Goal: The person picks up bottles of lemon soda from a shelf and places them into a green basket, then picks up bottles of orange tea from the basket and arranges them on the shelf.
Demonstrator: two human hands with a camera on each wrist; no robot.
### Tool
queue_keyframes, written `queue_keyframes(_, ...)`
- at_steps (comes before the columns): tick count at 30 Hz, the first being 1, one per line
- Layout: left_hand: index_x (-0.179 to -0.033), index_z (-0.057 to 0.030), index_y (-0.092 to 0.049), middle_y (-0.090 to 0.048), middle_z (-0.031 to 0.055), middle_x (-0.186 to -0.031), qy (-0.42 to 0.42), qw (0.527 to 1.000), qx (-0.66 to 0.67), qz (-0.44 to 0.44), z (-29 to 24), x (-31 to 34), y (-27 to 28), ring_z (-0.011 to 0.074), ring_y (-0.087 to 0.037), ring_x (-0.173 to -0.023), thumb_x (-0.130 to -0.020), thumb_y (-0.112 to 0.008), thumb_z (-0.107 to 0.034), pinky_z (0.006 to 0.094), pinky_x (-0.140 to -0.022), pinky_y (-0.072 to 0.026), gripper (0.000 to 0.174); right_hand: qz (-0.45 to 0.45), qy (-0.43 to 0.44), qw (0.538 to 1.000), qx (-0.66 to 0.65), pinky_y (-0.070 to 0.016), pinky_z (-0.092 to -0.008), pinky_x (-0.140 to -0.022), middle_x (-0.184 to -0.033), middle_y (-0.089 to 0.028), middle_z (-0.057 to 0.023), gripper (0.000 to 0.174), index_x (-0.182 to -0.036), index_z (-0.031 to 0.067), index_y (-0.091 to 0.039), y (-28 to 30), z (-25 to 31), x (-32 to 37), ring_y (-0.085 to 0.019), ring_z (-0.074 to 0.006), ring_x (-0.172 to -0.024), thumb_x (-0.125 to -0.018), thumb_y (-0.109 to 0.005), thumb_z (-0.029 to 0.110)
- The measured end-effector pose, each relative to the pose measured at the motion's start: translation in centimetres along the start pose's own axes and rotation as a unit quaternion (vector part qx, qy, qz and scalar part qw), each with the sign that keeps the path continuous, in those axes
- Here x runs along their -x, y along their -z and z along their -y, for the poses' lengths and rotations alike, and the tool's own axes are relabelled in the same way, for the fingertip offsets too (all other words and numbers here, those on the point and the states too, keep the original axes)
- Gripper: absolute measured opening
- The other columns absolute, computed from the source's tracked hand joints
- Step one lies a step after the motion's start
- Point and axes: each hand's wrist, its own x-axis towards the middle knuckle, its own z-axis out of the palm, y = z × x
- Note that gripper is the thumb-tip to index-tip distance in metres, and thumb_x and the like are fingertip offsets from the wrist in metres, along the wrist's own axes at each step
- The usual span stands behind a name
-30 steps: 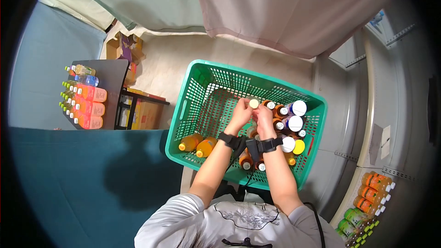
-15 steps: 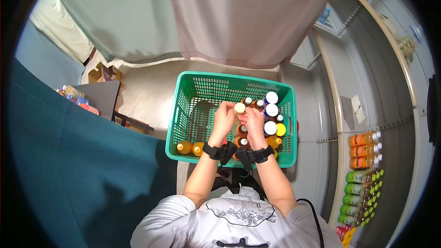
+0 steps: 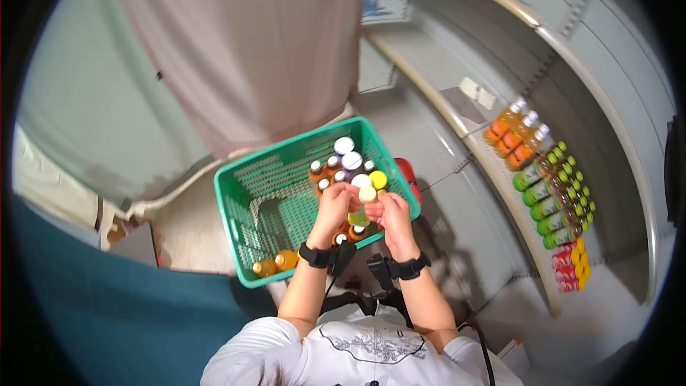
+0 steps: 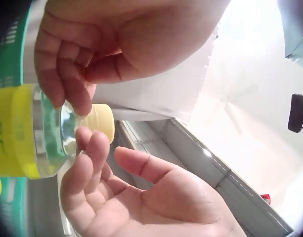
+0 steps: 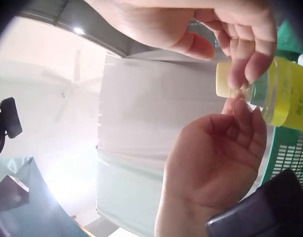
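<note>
Both hands hold one small clear bottle point(image 3: 359, 218) with a pale yellow cap point(image 3: 367, 194) and a yellow-green label, just above the near edge of a green plastic basket point(image 3: 236, 193). My left hand point(image 3: 334, 204) is on its left side and my right hand point(image 3: 393, 216) on its right. In the left wrist view my left hand point(image 4: 141, 197) lies palm up, fingertips against the bottle point(image 4: 28, 131) under its neck. In the right wrist view my right hand point(image 5: 215, 158) touches the bottle point(image 5: 284, 94) from below, while the other hand's fingers pinch it beside the cap point(image 5: 225, 79).
Several capped bottles point(image 3: 343, 161) stand at the basket's far right, and two orange ones point(image 3: 275, 263) lie in its near left corner. Grey shelves on the right carry rows of orange, green and red bottles point(image 3: 550, 186). A pinkish curtain point(image 3: 243, 43) hangs behind; blue cloth point(image 3: 107, 314) is at the left.
The hands have brought the bottle from over the basket's middle back to its near edge. The head view has swung right, so the shelves now fill the right side.
</note>
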Motion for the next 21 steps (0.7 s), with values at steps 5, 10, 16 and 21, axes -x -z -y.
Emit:
queue_keyframes(5,-0.086,0.0024,-0.053,-0.055,0.0068,-0.07,-0.017,0.991,-0.015,0.128,-1.3,0.7,-7.6,0.0133,-0.053,-0.061,-0.078,-0.037,-0.004,0.0237,-0.057,-0.0446,0.02,-0.093,0.063,0.992,-0.061,-0.0441,-0.0233,-0.053,-0.068,-0.058,-0.0097,0.017,-0.082,0.0011,-0.048,6.1,3.4,4.1,-0.055,-0.0131,-0.056,-0.082,-0.045,0.018)
queue_keyframes(10,-0.091,0.004,-0.054,-0.057,0.0079,-0.073,-0.004,0.956,-0.013,0.293,-3.4,3.7,-16.1,0.0148,-0.055,-0.065,-0.077,-0.036,-0.005,0.0244,-0.061,-0.0455,0.024,-0.181,0.144,0.967,-0.111,-0.0453,-0.0241,-0.055,-0.068,-0.058,-0.01,0.017,-0.083,0.0013,-0.049,12.7,6.5,10.1,-0.055,-0.0136,-0.056,-0.08,-0.044,0.017)
queue_keyframes(16,-0.091,0.0038,-0.054,-0.058,0.0084,-0.074,0.03,0.875,-0.005,0.482,-4.9,9.8,-28.5,0.0153,-0.056,-0.067,-0.079,-0.036,-0.005,0.0253,-0.063,-0.0458,0.024,-0.283,0.265,0.911,-0.14,-0.0453,-0.0233,-0.051,-0.068,-0.057,-0.0103,0.017,-0.082,-0.0028,-0.05,21.5,10.1,20.4,-0.056,-0.0145,-0.057,-0.08,-0.043,0.013)
queue_keyframes(21,-0.092,0.0032,-0.052,-0.059,0.0112,-0.074,0.051,0.781,0.014,0.623,-8.4,16.3,-39.8,0.017,-0.057,-0.064,-0.08,-0.039,-0.009,0.0267,-0.06,-0.0474,0.022,-0.371,0.365,0.848,-0.1,-0.0476,-0.0251,-0.055,-0.071,-0.057,-0.011,0.019,-0.084,-0.0051,-0.05,26.6,15.3,31.5,-0.058,-0.016,-0.061,-0.08,-0.044,0.012)
